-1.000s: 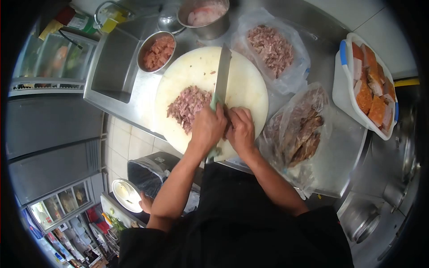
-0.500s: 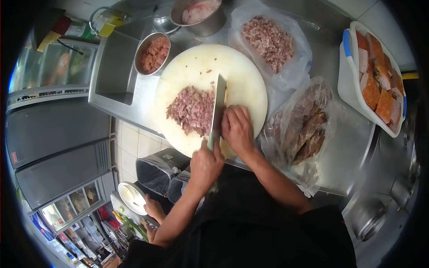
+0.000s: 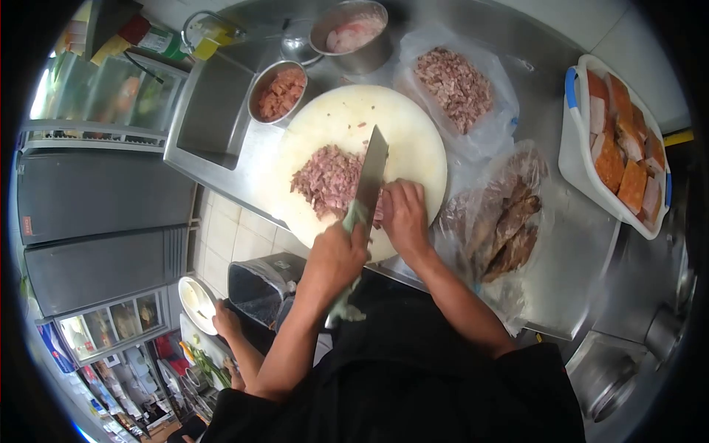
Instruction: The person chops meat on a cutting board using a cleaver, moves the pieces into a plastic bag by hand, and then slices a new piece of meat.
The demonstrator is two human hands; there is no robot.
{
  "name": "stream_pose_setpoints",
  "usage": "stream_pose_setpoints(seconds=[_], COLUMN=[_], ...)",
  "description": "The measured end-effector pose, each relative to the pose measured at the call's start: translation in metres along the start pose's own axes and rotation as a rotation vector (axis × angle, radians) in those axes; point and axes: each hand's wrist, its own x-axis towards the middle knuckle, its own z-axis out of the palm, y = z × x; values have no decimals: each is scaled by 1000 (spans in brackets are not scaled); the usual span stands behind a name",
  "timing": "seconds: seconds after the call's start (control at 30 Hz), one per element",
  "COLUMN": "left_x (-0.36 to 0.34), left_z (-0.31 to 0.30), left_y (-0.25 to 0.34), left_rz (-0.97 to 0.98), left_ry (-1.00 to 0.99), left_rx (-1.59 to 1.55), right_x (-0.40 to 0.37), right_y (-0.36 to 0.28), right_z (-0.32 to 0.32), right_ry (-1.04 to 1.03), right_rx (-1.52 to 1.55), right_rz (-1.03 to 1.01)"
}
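Observation:
My left hand (image 3: 338, 255) is closed round the green handle of a cleaver (image 3: 373, 173), whose broad blade stands over the round white chopping board (image 3: 413, 133). Left of the blade lies a heap of chopped pink meat (image 3: 325, 179). My right hand (image 3: 405, 214) rests on the board just right of the blade, its fingers curled together beside a few meat pieces; whether they pinch any is hidden. Right of the board are a bag of chopped meat (image 3: 454, 87) and a clear bag with dark brown meat (image 3: 511, 236).
Metal bowls of minced meat (image 3: 281, 94) and pale meat (image 3: 356, 35) stand behind the board. A sink (image 3: 214, 118) is at the left, a white tub of roasted meat (image 3: 622, 140) at the right. A co-worker's hand (image 3: 227, 321) holds a white plate (image 3: 197, 303) at lower left.
The view has shifted slightly. The cleaver now tilts more, its handle end to the left, and my right hand's fingers have moved a little relative to the blade. The co-worker's plate has moved left.

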Motion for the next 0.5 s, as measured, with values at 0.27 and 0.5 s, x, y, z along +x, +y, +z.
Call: stream_pose_setpoints(seconds=[0.27, 0.5], left_x=[29, 77], left_z=[53, 4], left_y=[-11, 16], left_rz=[138, 79], left_ry=[188, 124], left_rx=[38, 12], right_x=[1, 3], right_y=[2, 0], right_z=[5, -11], right_ry=[-15, -94], right_rx=[9, 68], right_rz=[-17, 65])
